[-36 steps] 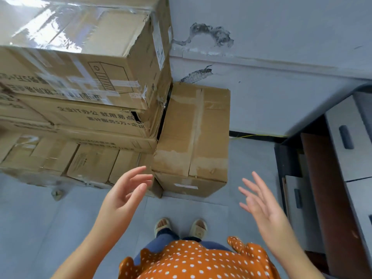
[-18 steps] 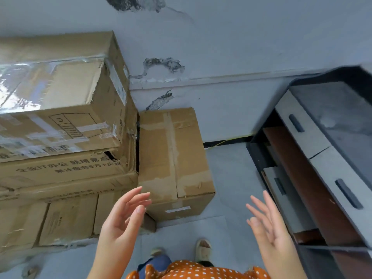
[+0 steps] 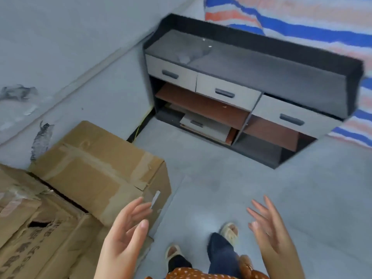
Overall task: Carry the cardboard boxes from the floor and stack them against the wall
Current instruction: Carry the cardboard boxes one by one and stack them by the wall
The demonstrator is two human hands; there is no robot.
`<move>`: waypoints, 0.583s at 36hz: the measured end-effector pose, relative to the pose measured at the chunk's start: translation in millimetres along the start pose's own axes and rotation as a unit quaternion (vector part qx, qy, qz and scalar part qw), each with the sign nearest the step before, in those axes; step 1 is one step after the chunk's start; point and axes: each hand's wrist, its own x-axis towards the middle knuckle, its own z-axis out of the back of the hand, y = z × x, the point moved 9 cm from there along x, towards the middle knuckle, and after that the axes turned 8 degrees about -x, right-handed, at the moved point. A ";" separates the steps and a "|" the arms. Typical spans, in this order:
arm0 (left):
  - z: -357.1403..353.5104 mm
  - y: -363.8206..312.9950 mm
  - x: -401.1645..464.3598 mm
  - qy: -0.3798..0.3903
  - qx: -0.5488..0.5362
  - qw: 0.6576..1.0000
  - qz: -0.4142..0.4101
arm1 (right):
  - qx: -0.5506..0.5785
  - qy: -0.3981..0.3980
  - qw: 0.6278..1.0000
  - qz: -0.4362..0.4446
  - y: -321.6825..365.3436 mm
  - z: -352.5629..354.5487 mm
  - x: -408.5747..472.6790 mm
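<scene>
Cardboard boxes (image 3: 94, 174) sit against the wall (image 3: 66, 67), just beyond and left of the left hand (image 3: 124, 236). Both hands are spread and hold nothing; the right hand (image 3: 269, 232) hovers over bare floor (image 3: 251, 188). A low cabinet (image 3: 247, 91) stands farther ahead of it. A carried box could clip that cabinet, since it crowds the stacking corner.
</scene>
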 end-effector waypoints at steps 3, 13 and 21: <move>-21.0 -0.8 -2.1 0.059 0.003 0.998 0.005 | -0.002 -0.079 0.997 -0.020 -5.0 39.4 -29.9; -127.7 -7.4 -46.3 0.204 0.004 0.979 0.002 | 0.024 -0.295 0.954 -0.050 -41.7 175.5 -152.1; -246.9 -0.2 -159.7 0.300 -0.015 0.954 0.008 | 0.016 -0.408 0.908 -0.093 -85.5 287.6 -282.1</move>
